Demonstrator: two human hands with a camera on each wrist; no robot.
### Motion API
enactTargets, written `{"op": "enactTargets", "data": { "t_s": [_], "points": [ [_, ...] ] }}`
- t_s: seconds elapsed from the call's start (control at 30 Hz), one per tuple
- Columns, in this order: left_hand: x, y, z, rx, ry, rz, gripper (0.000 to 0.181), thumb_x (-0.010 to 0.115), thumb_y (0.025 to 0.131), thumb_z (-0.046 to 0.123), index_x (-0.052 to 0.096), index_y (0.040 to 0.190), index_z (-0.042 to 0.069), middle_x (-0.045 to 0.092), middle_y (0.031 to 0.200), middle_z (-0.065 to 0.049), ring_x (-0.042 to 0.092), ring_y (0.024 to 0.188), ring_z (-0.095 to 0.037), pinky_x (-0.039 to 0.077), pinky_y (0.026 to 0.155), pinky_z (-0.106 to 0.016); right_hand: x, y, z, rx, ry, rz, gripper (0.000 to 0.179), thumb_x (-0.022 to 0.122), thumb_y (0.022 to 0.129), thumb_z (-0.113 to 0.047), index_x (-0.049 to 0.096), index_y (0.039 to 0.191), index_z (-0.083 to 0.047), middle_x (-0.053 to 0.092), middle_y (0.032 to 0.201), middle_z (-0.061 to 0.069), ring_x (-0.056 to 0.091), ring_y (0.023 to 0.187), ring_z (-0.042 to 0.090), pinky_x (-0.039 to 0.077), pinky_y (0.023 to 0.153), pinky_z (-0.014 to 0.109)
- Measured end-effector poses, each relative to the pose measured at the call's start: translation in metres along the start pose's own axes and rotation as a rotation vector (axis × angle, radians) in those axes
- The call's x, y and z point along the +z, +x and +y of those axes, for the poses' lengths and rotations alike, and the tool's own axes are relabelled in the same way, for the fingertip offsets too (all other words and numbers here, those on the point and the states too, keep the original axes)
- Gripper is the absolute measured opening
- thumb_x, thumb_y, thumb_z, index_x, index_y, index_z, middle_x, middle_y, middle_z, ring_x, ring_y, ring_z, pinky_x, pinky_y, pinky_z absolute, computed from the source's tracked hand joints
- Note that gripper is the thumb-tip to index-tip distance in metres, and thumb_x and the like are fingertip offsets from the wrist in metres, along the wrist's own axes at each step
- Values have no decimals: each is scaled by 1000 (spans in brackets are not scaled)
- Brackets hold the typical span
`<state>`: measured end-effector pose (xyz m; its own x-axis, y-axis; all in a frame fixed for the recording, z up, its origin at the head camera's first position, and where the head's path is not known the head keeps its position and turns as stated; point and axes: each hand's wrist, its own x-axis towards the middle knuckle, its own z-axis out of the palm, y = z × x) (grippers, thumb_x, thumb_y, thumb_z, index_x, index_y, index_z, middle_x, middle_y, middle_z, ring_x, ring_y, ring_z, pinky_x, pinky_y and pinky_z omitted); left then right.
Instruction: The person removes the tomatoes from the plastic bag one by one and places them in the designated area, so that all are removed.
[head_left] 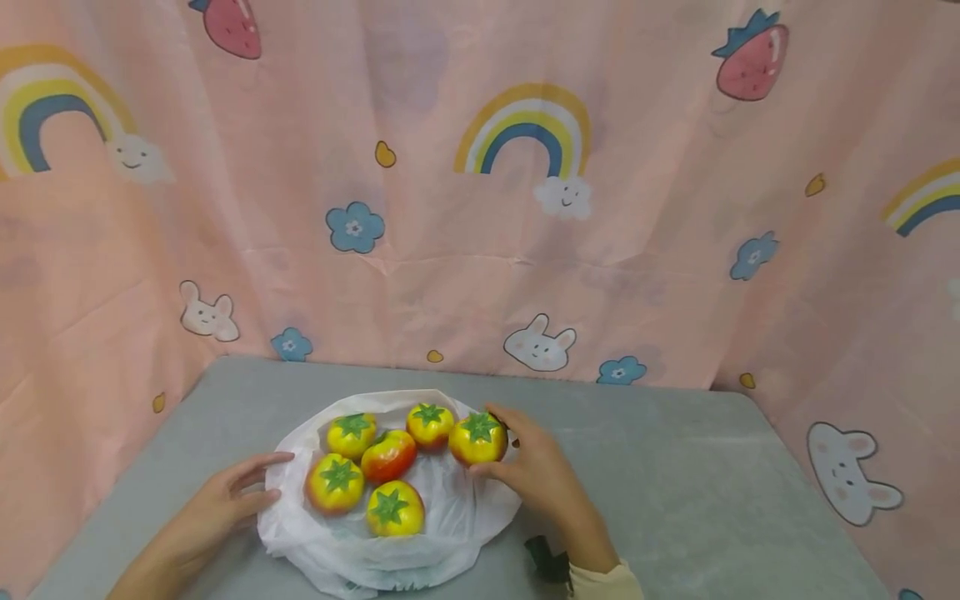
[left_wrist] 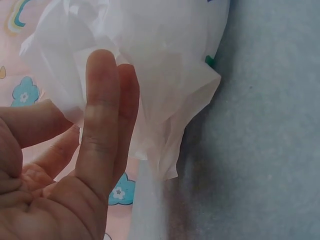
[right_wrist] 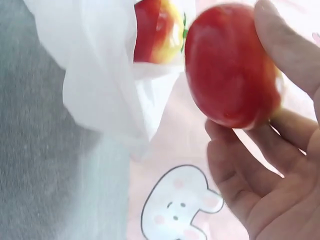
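Note:
A white plastic bag lies spread open on the table, with several red-and-yellow tomatoes with green star-shaped tops inside it. One tomato is in my right hand, gripped between thumb and fingers over the bag's right rim. In the right wrist view its red underside shows, apart from a second tomato inside the bag. My left hand is at the bag's left edge, its fingers fairly straight. Up close in the left wrist view, the fingers lie against the thin plastic.
The grey table stretches to the right of the bag. A pink curtain printed with rainbows, rabbits and flowers hangs behind and at both sides. Something dark shows beside the right wrist.

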<state>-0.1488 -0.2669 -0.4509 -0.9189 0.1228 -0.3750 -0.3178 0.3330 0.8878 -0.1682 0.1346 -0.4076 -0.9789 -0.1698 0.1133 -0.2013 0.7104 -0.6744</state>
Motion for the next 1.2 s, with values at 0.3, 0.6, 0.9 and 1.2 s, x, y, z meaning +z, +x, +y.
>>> {"op": "enactTargets", "data": {
  "t_s": [0.3,0.6,0.9,1.2],
  "points": [
    [0,0,3,-35,-6,12,66,68,92,23,41,151,15,14,163,-25,21,143,-50,44,107,-59,-12,5,15,132,-12,113,80,85,75,-32,50,145,-16,58,141,9,60,110,27,57,94,44],
    [1,1,1,-44,0,29,66,69,92,23,41,152,16,18,162,-25,27,139,-48,49,104,-53,-21,6,33,175,-23,133,79,83,80,-27,46,148,-13,51,147,12,57,118,30,53,101,46],
    [1,1,1,-50,-9,36,65,68,92,21,41,152,15,19,161,-26,29,137,-47,50,103,-52,-27,5,52,190,-35,112,78,81,82,-26,45,149,-10,51,148,15,57,120,32,51,103,49],
    [0,-2,-2,-16,-24,31,67,70,91,21,41,151,13,27,157,-28,42,128,-38,58,94,-37,-27,7,67,252,-51,96,78,80,84,-24,41,151,-10,48,149,18,55,123,35,49,105,51]
  ]
}}
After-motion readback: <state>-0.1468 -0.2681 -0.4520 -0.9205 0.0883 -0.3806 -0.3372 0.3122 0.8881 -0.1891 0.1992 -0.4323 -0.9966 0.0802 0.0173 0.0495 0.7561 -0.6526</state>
